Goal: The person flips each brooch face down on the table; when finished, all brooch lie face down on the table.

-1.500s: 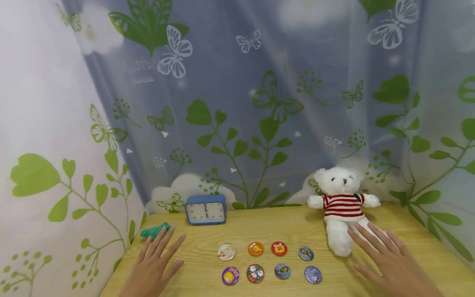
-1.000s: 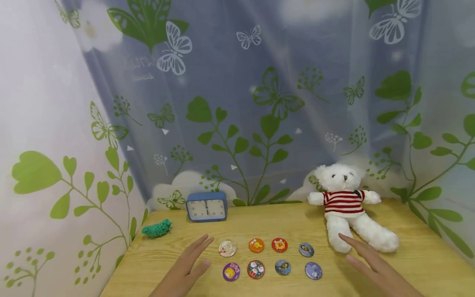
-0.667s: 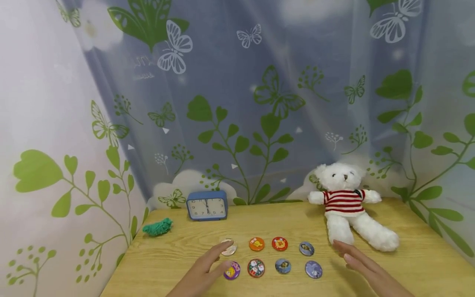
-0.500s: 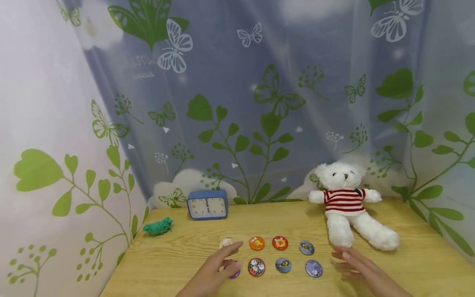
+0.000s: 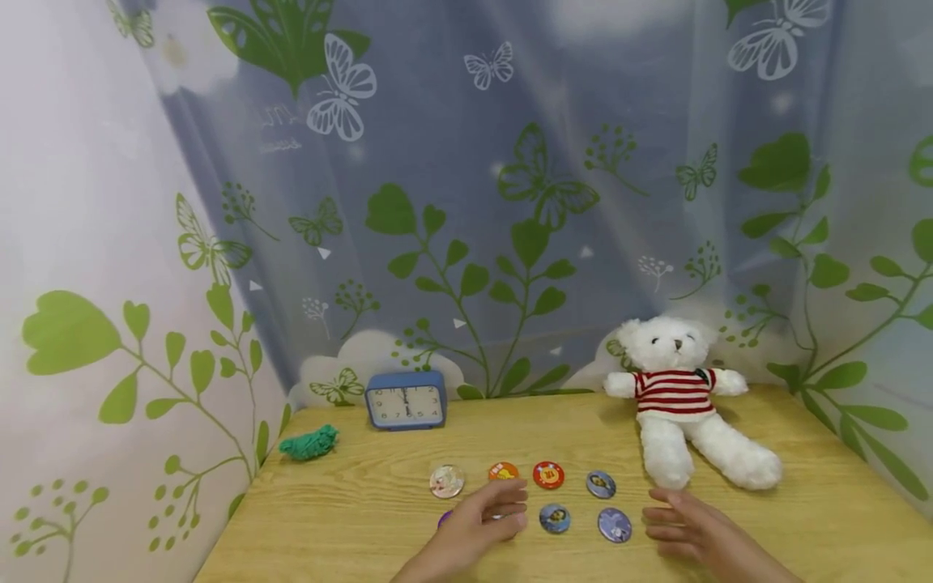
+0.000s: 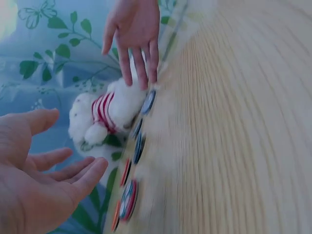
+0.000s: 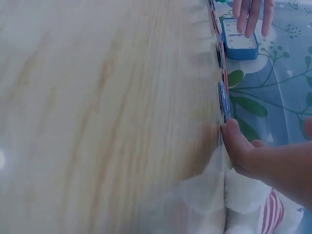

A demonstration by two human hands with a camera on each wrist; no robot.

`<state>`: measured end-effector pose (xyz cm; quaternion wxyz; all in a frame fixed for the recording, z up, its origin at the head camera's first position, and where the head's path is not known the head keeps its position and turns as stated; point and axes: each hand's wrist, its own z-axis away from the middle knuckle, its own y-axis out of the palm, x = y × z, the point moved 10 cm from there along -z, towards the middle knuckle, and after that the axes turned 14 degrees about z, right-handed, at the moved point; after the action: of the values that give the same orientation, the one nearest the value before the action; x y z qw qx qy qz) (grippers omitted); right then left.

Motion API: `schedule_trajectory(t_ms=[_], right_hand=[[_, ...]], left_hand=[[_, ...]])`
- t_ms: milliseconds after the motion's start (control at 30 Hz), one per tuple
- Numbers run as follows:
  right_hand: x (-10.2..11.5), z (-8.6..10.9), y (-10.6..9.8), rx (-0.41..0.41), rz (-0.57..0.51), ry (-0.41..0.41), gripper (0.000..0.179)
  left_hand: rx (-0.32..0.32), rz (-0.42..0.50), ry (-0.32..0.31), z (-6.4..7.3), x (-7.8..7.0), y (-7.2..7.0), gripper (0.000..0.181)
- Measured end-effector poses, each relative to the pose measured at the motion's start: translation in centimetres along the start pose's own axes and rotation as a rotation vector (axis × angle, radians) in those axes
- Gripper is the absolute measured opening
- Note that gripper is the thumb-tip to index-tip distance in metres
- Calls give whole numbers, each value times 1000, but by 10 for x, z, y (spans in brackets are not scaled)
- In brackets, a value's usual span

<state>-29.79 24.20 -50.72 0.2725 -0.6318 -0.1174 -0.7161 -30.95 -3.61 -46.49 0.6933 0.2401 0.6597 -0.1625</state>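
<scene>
The left hand, fingers loosely extended and gripping nothing, hovers over two rows of round badges on a wooden table; it mostly hides a purple badge, whose design I can't make out. The right hand, equally relaxed, hangs just beside the lilac badge. Farther back are a green bundle, blue clock and white teddy bear.

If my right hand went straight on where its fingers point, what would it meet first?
Most likely the pale purple badge at the near right corner of the group, just ahead of your right hand. The hand's height above the table is hard to judge, so it might pass over.
</scene>
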Motion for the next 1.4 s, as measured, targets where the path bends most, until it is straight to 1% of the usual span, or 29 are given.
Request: schedule_trajectory(t_ms=[133, 233, 367, 500, 600, 800, 867, 967, 1067, 1100, 1267, 1400], right_hand=[[1, -1, 2, -9, -7, 34, 76], [3, -3, 4, 3, -20, 23, 73], [5, -4, 6, 32, -84, -8, 64], [6, -5, 8, 60, -141, -35, 56], [4, -5, 9, 57, -145, -37, 55], [2, -7, 9, 37, -131, -34, 55], [1, -7, 9, 29, -126, -33, 55], [1, -7, 9, 9, -114, -22, 55], [1, -7, 8, -12, -103, -7, 56], [1, -7, 8, -15, -101, -3, 56], [1, -9, 12, -13, -106, -8, 55], [2, -11, 14, -7, -101, -35, 54]], left_hand=[[12, 17, 3, -10, 3, 16, 50], [25, 44, 3, -16, 7, 28, 51], [15, 70, -14, -25, 14, 41, 49], [-6, 34, -27, -32, 20, 50, 46], [-22, 26, -42, -37, 24, 56, 46], [-59, 23, -80, -43, 32, 63, 47], [-79, 5, -85, -45, 34, 63, 47], [-106, -25, -83, -48, 38, 63, 46], [-118, -45, -58, -50, 38, 65, 46], [-118, -43, -45, -50, 38, 67, 45], [-123, -11, -22, -54, 39, 71, 45], [-151, 40, -14, -57, 42, 74, 43]])
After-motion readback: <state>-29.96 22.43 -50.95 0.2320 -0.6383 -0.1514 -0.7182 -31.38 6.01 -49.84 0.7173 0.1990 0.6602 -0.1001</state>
